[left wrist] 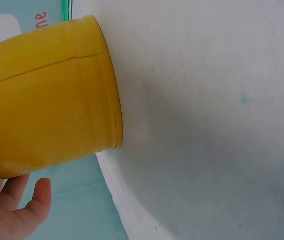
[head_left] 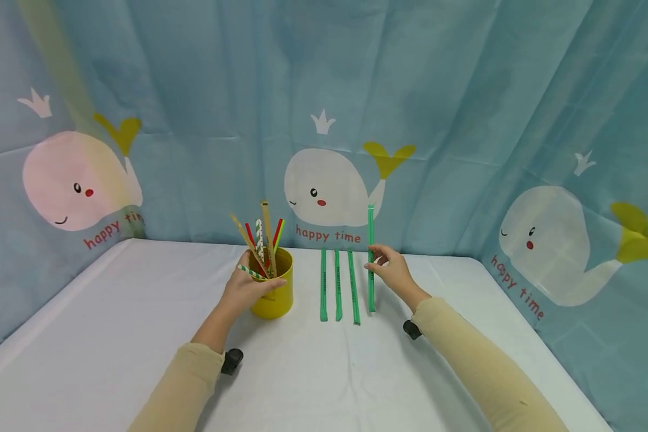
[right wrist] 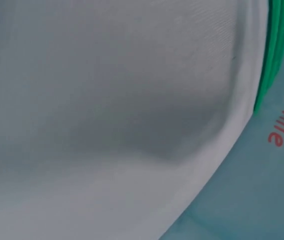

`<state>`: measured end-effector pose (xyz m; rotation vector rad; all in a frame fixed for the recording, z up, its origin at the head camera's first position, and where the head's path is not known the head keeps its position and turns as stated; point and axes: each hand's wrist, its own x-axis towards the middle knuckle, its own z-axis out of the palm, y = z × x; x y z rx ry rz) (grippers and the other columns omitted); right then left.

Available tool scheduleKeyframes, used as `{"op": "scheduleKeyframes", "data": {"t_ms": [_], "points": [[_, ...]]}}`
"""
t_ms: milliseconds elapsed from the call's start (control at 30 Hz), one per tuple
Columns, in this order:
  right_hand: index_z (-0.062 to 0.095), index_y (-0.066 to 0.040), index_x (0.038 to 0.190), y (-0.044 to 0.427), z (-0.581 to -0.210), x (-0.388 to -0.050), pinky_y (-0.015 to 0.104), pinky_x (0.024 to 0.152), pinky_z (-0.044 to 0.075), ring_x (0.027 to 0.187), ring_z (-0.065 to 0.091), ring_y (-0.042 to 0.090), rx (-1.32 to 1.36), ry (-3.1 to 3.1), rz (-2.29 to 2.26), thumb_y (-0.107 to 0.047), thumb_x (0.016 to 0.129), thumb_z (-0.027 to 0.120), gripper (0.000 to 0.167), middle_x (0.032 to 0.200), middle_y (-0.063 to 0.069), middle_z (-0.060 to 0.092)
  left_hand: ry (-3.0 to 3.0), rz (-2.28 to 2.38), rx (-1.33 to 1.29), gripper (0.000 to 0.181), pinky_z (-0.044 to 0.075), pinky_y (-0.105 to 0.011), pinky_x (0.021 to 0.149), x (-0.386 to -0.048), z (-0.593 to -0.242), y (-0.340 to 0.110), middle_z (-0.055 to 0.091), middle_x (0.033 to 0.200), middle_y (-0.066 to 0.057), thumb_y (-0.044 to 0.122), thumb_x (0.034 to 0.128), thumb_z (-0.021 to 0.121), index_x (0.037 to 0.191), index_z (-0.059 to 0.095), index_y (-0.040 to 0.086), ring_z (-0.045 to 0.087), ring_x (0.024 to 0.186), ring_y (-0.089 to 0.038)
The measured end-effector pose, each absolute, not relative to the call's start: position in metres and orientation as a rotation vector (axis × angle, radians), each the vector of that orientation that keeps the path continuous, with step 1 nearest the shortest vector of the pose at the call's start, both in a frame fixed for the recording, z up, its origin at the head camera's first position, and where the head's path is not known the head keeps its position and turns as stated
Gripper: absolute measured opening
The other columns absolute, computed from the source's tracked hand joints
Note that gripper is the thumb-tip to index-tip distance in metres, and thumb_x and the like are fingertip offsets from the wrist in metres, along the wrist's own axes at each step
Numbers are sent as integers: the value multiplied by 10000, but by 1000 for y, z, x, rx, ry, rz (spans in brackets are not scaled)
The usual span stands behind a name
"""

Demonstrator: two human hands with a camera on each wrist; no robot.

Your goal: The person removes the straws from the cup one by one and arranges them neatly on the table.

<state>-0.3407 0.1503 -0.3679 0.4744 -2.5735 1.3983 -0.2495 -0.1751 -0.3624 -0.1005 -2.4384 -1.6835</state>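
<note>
In the head view the left hand (head_left: 244,289) grips the yellow bucket (head_left: 272,305) by its left side and rim, thumb across the front. Several straws and sticks stand in the bucket, among them a wide tan stick (head_left: 267,231) and a green-striped one (head_left: 251,272) leaning near the left fingers. The right hand (head_left: 393,270) pinches a green wrapped straw (head_left: 371,240), held nearly upright, between thumb and fingers. Left of it, three green wrapped straws lie apart on the table: one (head_left: 324,285), another (head_left: 338,285) and a slightly slanted one (head_left: 353,288). The left wrist view shows the bucket (left wrist: 47,95) close up.
A white cloth covers the table (head_left: 302,384). Behind and beside it hangs a blue curtain (head_left: 210,180) with whale prints. A black wrist camera (head_left: 232,361) is at the left wrist, another (head_left: 411,329) at the right.
</note>
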Motion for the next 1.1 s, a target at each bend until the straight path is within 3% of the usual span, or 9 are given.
{"op": "scheduleKeyframes", "data": {"t_ms": [433,800,1100], "points": [[525,56,1329,168,-379,-353,335,707,458,869,524,243,494,-2836,1334,-77,890,707,493,1023,137,579,-2424,-1684,-116,927,306,-535,1096,-249,-362,-176,429,1400,-210,263,801,820,1482,230,46,408,1291,-371],[571,36,1277,170,-387,-364,365,771,460,901,532,244,591,-3010,1242,-110,883,723,447,987,103,588,-2415,-1669,-144,889,329,-523,1087,-250,-364,-174,453,1377,-199,219,796,825,1460,260,43,431,1273,-363],[589,44,1247,167,-386,-368,347,733,459,838,530,222,652,-3114,1121,-169,891,724,436,938,100,599,-2413,-1664,-141,884,323,-533,1086,-249,-364,-174,448,1379,-209,224,801,821,1457,260,30,426,1277,-370]]}}
